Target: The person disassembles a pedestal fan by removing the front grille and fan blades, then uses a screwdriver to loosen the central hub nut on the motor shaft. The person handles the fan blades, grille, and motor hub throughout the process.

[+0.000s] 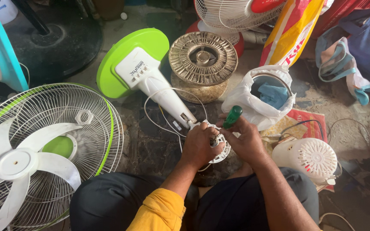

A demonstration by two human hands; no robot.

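My left hand (198, 144) grips a white round fan motor housing (220, 148) at the end of a white fan stand (159, 87) with a lime green base (120, 60). My right hand (245, 139) holds a green-handled screwdriver (232, 116), its tip pointing down into the housing between my hands. White wires (161, 122) loop from the stand's neck toward the housing. The screwdriver tip is hidden by my fingers.
A fan grille with white blades (31, 158) lies at left. A worn metal spool (203, 60) stands behind the stand. A white bag with blue cloth (264, 96) and a white motor cover (311, 158) sit at right. Another fan (236, 13) and bags (352, 64) stand at the back.
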